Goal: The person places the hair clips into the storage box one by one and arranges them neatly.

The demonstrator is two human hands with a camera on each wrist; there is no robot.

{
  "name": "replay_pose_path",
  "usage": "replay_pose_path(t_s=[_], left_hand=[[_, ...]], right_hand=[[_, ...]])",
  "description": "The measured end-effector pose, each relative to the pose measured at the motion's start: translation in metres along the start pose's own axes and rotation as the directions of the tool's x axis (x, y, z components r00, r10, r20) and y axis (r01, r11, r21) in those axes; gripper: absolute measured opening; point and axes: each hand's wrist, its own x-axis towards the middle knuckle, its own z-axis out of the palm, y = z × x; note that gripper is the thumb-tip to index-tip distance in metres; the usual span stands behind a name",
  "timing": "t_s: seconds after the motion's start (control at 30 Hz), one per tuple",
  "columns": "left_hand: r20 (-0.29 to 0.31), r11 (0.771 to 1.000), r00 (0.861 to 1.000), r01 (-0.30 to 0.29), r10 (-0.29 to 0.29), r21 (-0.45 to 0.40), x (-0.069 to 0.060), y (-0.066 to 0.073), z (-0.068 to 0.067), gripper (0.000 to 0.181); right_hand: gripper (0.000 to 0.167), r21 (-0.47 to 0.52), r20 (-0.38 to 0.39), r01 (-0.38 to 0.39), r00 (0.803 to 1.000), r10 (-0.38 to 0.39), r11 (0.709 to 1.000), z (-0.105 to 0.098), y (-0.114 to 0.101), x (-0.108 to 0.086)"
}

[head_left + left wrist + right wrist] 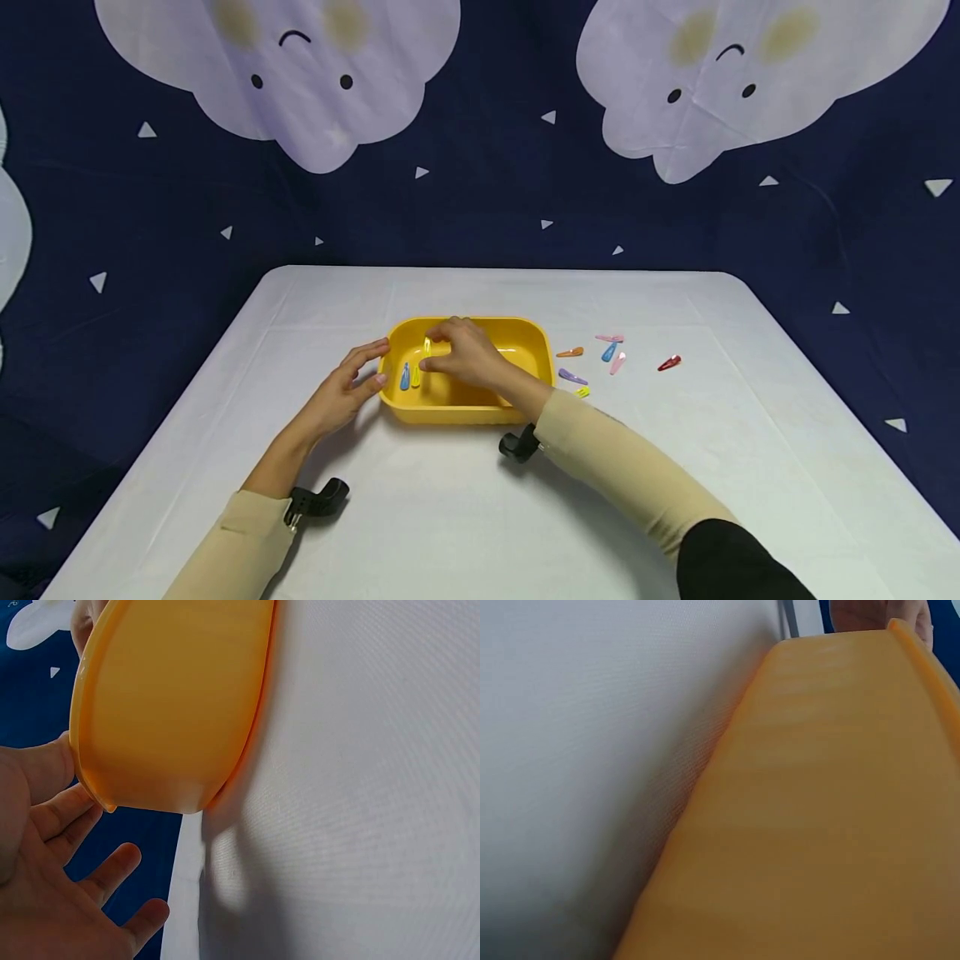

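In the head view, a yellow tray (450, 414) holds a blue hair clip (405, 377) and a yellow hair clip (416, 377) side by side at its left end. My right hand (468, 354) is over the tray's inside, thumb and index finger at the two ends of another yellow clip (427, 345). The left hand (337, 398) touches the tray's left rim with thumb and fingertips, the other fingers loosely spread, as the left wrist view shows of that hand (67, 862). In the right wrist view the tray's side (802, 810) hides the right hand's fingers.
Right of the tray on the white table (420, 517) lie several clips: orange (571, 352), purple (572, 377), blue (609, 352), two pink (617, 363), and a yellow one (582, 391) partly by the right forearm. A red clip (669, 362) lies farther right. Behind hangs a dark blue cloth (480, 225).
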Motion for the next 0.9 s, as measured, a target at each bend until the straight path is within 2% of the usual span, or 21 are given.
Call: replay_pose_path(t_s=[0.23,0.47,0.7,0.9], left_hand=[[-0.005,1.000,1.000,-0.009,0.009,-0.003,0.001,0.000,0.000,0.047],[0.001,1.000,1.000,0.008,-0.008,-0.001,0.000,0.000,0.000,0.047],[0.002,1.000,1.000,0.008,-0.008,0.003,0.002,0.000,0.001,0.048],[-0.002,1.000,1.000,-0.001,0.001,0.008,0.001,-0.001,0.001,0.048]], right_hand=[[0.052,-0.012,0.026,-0.007,1.000,0.007,1.000,0.003,-0.001,0.006],[0.052,-0.012,0.041,-0.027,0.999,0.028,1.000,0.011,0.006,0.008],[0.050,-0.063,0.056,-0.018,0.998,0.021,0.998,0.018,0.007,0.011],[0.051,-0.086,0.080,-0.057,0.995,0.064,0.995,0.021,0.007,0.011]])
